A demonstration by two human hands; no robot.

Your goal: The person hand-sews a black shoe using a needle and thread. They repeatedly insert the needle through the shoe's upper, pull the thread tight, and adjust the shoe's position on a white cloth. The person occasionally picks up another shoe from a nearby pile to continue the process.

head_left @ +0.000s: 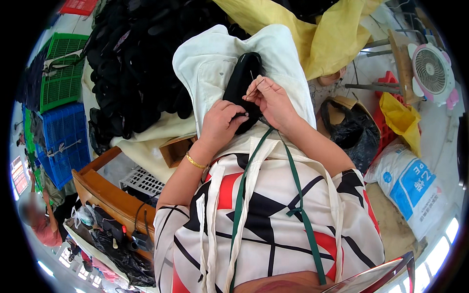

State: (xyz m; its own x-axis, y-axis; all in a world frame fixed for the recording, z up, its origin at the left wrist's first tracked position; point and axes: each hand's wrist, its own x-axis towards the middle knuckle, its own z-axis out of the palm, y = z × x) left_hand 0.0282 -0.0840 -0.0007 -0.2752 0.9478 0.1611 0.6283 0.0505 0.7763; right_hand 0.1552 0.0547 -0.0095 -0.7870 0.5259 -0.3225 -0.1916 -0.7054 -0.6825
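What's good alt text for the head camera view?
A person's right hand pinches something thin, perhaps a needle, over a black shoe-like piece held by the left hand on white cloth. A heap of black pieces lies at upper left.

Long soft black piece: unpatterned | broad white lap cloth: small dark marks | loose white fabric shirt: red and black angular blocks, black crossing lines | narrow green fabric tie: plain | rectangular blue plastic crate: uniform | round white plastic fan: pink trim
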